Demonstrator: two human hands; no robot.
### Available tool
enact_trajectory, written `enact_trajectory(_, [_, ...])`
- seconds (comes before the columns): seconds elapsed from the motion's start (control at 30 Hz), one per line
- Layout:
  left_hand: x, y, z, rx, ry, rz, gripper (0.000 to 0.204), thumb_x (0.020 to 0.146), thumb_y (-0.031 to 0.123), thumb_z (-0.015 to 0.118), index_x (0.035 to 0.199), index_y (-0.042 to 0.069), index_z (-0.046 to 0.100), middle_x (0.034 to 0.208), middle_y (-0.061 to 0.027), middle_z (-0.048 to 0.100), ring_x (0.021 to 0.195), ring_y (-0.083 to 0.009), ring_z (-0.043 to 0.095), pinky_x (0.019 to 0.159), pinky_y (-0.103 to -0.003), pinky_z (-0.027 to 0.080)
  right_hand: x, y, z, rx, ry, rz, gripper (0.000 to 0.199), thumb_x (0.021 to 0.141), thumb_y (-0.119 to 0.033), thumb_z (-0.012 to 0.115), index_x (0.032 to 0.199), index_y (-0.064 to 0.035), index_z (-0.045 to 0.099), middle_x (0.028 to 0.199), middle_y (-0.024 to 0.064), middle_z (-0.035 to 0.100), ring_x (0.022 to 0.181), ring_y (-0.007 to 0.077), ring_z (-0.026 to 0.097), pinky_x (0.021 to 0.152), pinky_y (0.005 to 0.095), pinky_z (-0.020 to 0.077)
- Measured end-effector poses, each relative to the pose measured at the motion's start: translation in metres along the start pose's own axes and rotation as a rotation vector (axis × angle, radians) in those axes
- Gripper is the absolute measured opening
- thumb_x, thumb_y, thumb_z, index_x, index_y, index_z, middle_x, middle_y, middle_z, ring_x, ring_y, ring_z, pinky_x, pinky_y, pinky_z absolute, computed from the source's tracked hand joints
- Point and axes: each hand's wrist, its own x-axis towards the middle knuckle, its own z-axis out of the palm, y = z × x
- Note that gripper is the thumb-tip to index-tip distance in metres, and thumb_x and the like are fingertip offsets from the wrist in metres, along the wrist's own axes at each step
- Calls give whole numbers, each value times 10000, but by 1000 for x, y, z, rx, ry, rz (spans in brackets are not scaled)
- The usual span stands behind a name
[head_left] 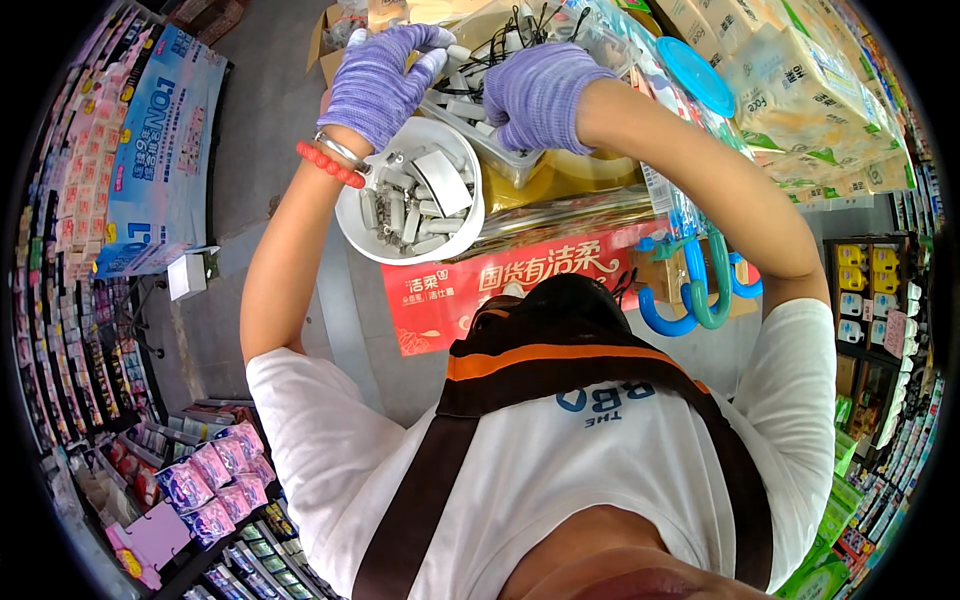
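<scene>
Both my hands wear purple knit gloves with white fingertips. My left hand (385,85) is above the far rim of a white round bucket (347,215), its thumb and forefinger pinching a small white cylindrical piece (458,52). Inside the bucket lie several grey-white cylindrical pieces (408,222), like shop security tags, and a white card (442,183). My right hand (545,98) is curled closed at a clear plastic box (508,165) holding similar pieces; what its fingers grip is hidden. Thin black cords (525,30) lie tangled beyond the hands.
Stacked tissue packs (800,90) and a blue round lid (695,77) stand at the right. Blue and green umbrella handles (712,290) hang at the near right edge, beside a red printed panel (450,300). Stocked shelves line both sides, with pink packs (215,480) at the lower left.
</scene>
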Motion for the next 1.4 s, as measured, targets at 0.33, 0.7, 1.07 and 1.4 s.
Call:
enact_trajectory(0.33, [-5, 1, -7, -349, -87, -202, 217, 859, 181, 569, 1040, 84, 639, 955, -60, 661, 892, -164, 603, 842, -299, 446, 8, 56, 9, 867, 133, -28, 256, 744, -282, 675, 835, -43, 680, 714, 51, 642, 637, 103, 571, 631, 272, 473])
enact_trajectory(0.7, [2, 33, -11, -41, -250, 134, 294, 687, 293, 725, 908, 108, 670, 894, -62, 635, 938, -212, 583, 996, -381, 286, 0, 51, 7, 818, 209, 134, 291, 717, -285, 698, 863, -34, 678, 740, 75, 656, 680, 142, 600, 689, 290, 480])
enact_trajectory(1.07, [30, 48, -19, 321, -285, 311, 253, 659, 184, 697, 867, 43, 665, 802, -125, 648, 810, -277, 614, 756, -392, 472, 3, 33, 16, 108, 231, 22, 406, 654, -206, 690, 1043, -106, 630, 979, 78, 596, 909, 278, 582, 805, 361, 472])
enact_trajectory(1.4, [15, 24, -10, -146, -360, 10, 232, 703, 113, 707, 915, 47, 639, 816, -109, 647, 789, -235, 625, 745, -326, 496, 14, 9, 7, 73, -79, -85, 284, 598, -142, 714, 882, -156, 711, 848, 91, 660, 795, 251, 630, 732, 359, 494])
